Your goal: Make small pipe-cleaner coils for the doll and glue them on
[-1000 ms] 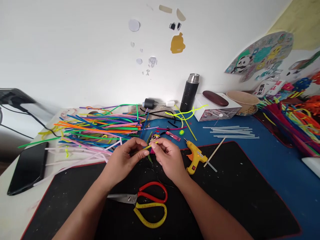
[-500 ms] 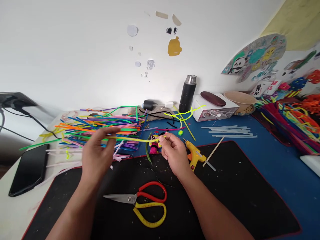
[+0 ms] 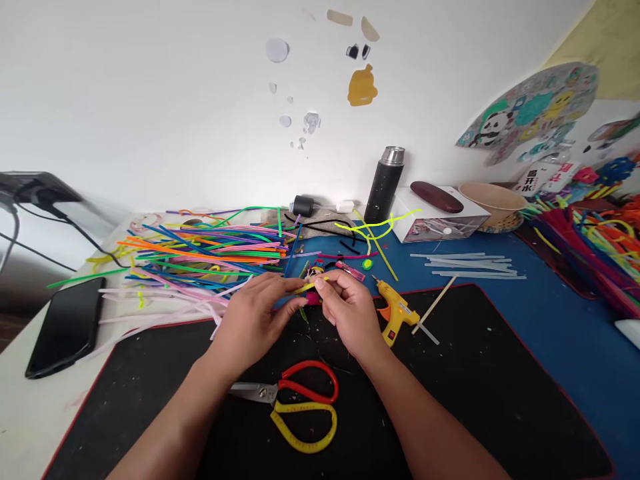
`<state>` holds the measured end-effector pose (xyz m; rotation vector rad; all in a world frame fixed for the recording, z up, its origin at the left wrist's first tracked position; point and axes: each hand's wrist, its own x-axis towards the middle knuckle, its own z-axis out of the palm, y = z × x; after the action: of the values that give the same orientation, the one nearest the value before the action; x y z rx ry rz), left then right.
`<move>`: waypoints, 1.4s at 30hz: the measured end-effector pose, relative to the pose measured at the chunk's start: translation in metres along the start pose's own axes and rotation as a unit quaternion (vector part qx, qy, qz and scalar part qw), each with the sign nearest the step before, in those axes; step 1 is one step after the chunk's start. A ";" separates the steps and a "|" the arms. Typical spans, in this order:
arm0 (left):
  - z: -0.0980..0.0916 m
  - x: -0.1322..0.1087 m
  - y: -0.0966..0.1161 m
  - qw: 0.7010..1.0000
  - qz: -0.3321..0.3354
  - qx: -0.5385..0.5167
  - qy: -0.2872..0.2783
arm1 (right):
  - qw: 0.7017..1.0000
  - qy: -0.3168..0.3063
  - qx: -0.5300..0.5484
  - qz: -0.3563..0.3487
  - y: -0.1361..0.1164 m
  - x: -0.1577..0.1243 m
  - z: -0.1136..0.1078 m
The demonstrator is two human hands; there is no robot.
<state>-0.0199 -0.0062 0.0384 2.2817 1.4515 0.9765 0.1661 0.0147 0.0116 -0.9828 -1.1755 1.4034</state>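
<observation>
My right hand (image 3: 350, 310) pinches a yellow pipe cleaner (image 3: 314, 287) between thumb and forefinger. My left hand (image 3: 263, 317) is close beside it, its fingers on the other end of the same pipe cleaner, with the left thumb a little below. Just behind the fingertips is a small figure (image 3: 314, 270) with a pink lower part, partly covered by my hands. Scissors (image 3: 300, 403) with one red and one yellow handle lie below on the black mat (image 3: 450, 400), their blade tips hidden by my left forearm. A yellow glue gun (image 3: 397, 310) rests right of my right hand.
Many coloured pipe cleaners (image 3: 200, 250) are heaped at the left behind a phone (image 3: 65, 327). Clear glue sticks (image 3: 470, 263) lie at the right. Along the wall stand a black flask (image 3: 384, 187), a white drawer box (image 3: 440, 220) and a bowl (image 3: 493, 203).
My left hand has moved right and closer to my right hand, and less of the yellow pipe cleaner shows between them. The view has shifted slightly left.
</observation>
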 end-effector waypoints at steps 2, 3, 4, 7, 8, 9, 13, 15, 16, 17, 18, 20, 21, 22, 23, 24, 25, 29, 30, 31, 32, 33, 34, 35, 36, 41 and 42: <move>0.005 -0.001 0.000 1.000 0.012 0.014 -0.014 | 1.000 -0.010 0.002 0.006 0.000 -0.001 0.001; 0.006 -0.001 -0.001 1.000 0.011 0.019 -0.017 | 1.000 -0.015 0.002 0.010 0.000 -0.002 0.002; 0.006 -0.002 -0.002 1.000 0.007 0.022 -0.018 | 1.000 -0.020 0.002 0.016 0.001 -0.003 0.002; 0.004 -0.003 -0.004 1.000 -0.016 0.016 -0.014 | 0.999 -0.032 -0.017 0.028 0.002 -0.003 0.002; 0.003 -0.004 -0.005 1.000 -0.021 0.015 -0.014 | 0.999 -0.033 -0.031 0.025 0.002 -0.003 0.001; 0.002 -0.004 -0.006 0.999 -0.023 0.015 -0.017 | 0.998 -0.033 -0.049 0.019 0.002 -0.003 0.000; -0.002 -0.004 -0.007 0.999 -0.028 0.034 -0.031 | 0.987 -0.021 -0.152 -0.040 0.004 -0.004 -0.002; -0.003 -0.003 -0.006 0.998 -0.026 0.042 -0.033 | 0.975 -0.017 -0.211 -0.073 0.005 -0.005 -0.002; -0.003 -0.004 -0.006 0.998 -0.024 0.046 -0.033 | 0.968 -0.016 -0.235 -0.089 0.005 -0.005 -0.003; -0.002 -0.004 -0.005 0.998 -0.021 0.049 -0.034 | 0.961 -0.014 -0.255 -0.104 0.005 -0.005 -0.003; -0.002 -0.004 -0.005 0.998 -0.019 0.053 -0.034 | 0.956 -0.013 -0.269 -0.115 0.006 -0.005 -0.003; 0.000 -0.004 -0.005 0.998 -0.015 0.061 -0.024 | 0.950 -0.011 -0.284 -0.129 0.006 -0.005 -0.003; 0.000 -0.004 -0.006 0.998 -0.011 0.066 -0.018 | 0.949 -0.012 -0.287 -0.133 0.006 -0.005 -0.003; 0.001 -0.005 -0.006 0.997 -0.004 0.072 -0.011 | 0.947 -0.013 -0.291 -0.137 0.006 -0.005 -0.003; 0.002 -0.005 -0.007 0.997 0.007 0.077 -0.006 | 0.945 -0.016 -0.296 -0.139 0.006 -0.005 -0.002; 0.002 -0.005 -0.008 0.996 0.019 0.082 -0.002 | 0.943 -0.020 -0.302 -0.140 0.006 -0.005 -0.002; 0.003 -0.005 -0.008 0.996 0.032 0.087 -0.001 | 0.940 -0.025 -0.310 -0.141 0.005 -0.006 -0.002; 0.003 -0.005 -0.010 0.994 0.055 0.097 0.008 | 0.930 -0.034 -0.336 -0.145 0.005 -0.007 -0.002; 0.003 -0.005 -0.010 0.994 0.053 0.098 0.011 | 0.928 -0.031 -0.339 -0.147 0.005 -0.007 -0.002; 0.003 -0.005 -0.010 0.994 0.050 0.099 0.015 | 0.927 -0.027 -0.342 -0.150 0.005 -0.007 -0.002; 0.003 -0.005 -0.009 0.994 0.045 0.101 0.017 | 0.926 -0.024 -0.344 -0.152 0.006 -0.007 -0.003; 0.003 -0.005 -0.009 0.994 0.039 0.104 0.018 | 0.925 -0.022 -0.345 -0.156 0.006 -0.006 -0.003; 0.004 -0.005 -0.008 0.993 0.033 0.108 0.016 | 0.924 -0.020 -0.347 -0.160 0.007 -0.006 -0.003; 0.004 -0.005 -0.007 0.993 0.029 0.113 0.013 | 0.921 -0.019 -0.351 -0.166 0.007 -0.006 -0.004; 0.005 -0.005 -0.007 0.992 0.027 0.120 0.007 | 0.918 -0.019 -0.358 -0.171 0.008 -0.006 -0.004; 0.008 -0.005 -0.006 0.990 0.015 0.139 -0.016 | 0.893 -0.022 -0.409 -0.189 0.008 -0.005 -0.005; 0.009 -0.005 -0.006 0.990 0.009 0.143 -0.016 | 0.888 -0.020 -0.418 -0.190 0.007 -0.005 -0.005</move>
<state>-0.0196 -0.0065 0.0262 2.4976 1.6527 0.7743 0.1701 0.0108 0.0033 -1.1997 -1.9495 0.5747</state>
